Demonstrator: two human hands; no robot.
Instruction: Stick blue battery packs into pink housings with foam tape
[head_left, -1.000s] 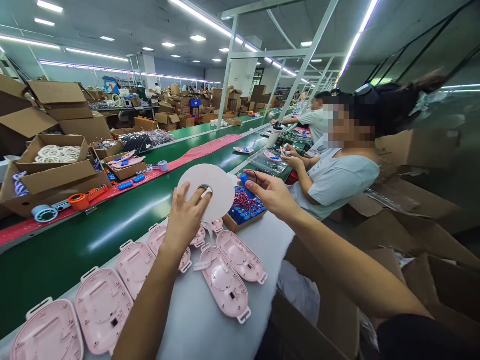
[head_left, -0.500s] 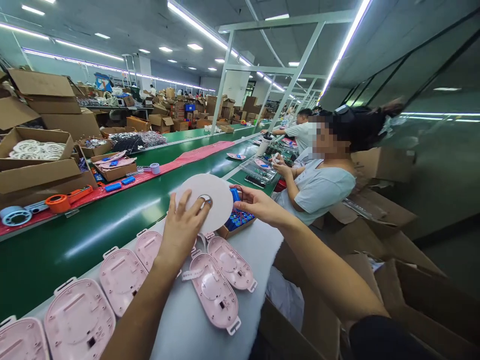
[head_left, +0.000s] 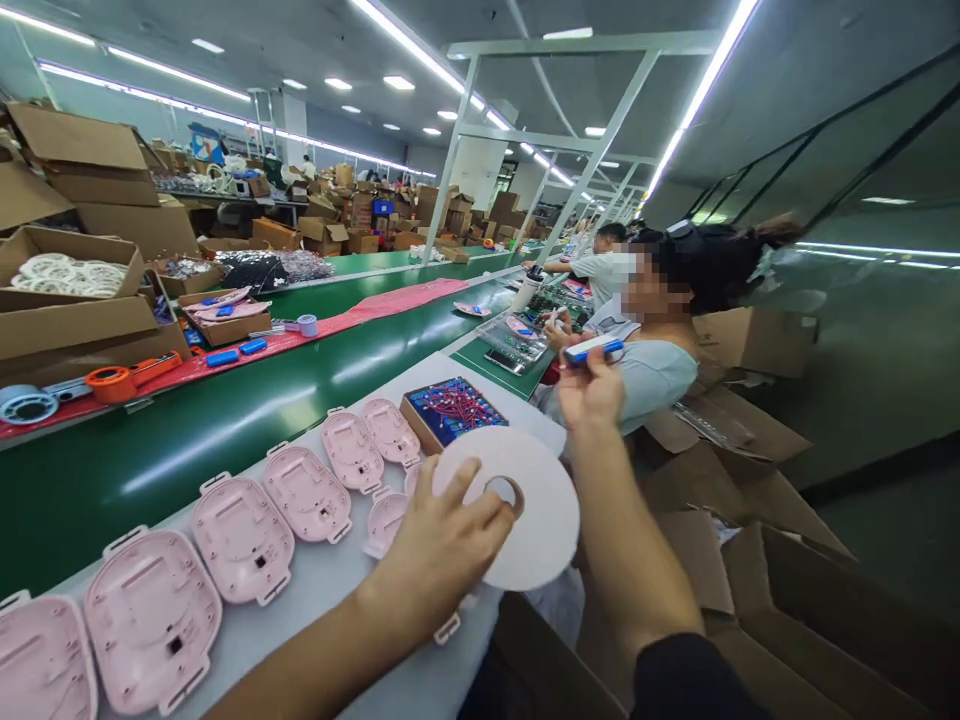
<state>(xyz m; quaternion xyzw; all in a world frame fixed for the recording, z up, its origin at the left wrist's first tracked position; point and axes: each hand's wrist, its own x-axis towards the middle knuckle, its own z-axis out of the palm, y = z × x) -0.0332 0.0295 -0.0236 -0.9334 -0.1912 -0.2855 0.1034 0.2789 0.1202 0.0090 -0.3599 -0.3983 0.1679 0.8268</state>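
My left hand (head_left: pixel 442 545) is closed on a flat white roll of tape (head_left: pixel 551 520), with fingertips in its core hole. Raised to the right, my right hand (head_left: pixel 592 395) grips a blue battery pack (head_left: pixel 611 347) that has a white strip along its top face. Below the left hand, a pink plastic shell (head_left: pixel 384 522) is partly covered by the hand and roll. More pink shells (head_left: pixel 244 540) lie in a row on the white work surface, inner sides up. Just behind the roll stands a cardboard box of blue battery packs with red wires (head_left: pixel 457 405).
A green conveyor belt (head_left: pixel 247 455) runs along the left, with a red strip (head_left: pixel 375 308) beyond it. Orange and blue tape dispensers (head_left: pixel 112 383) lie there beside cardboard boxes (head_left: pixel 71 345). A co-worker (head_left: pixel 652 370) sits ahead on the right; open cartons (head_left: pixel 810 600) stand at lower right.
The roll in my left hand has moved right and nearer to me. My right hand has lifted the battery pack up and to the right, away from the box; its white strip now shows.
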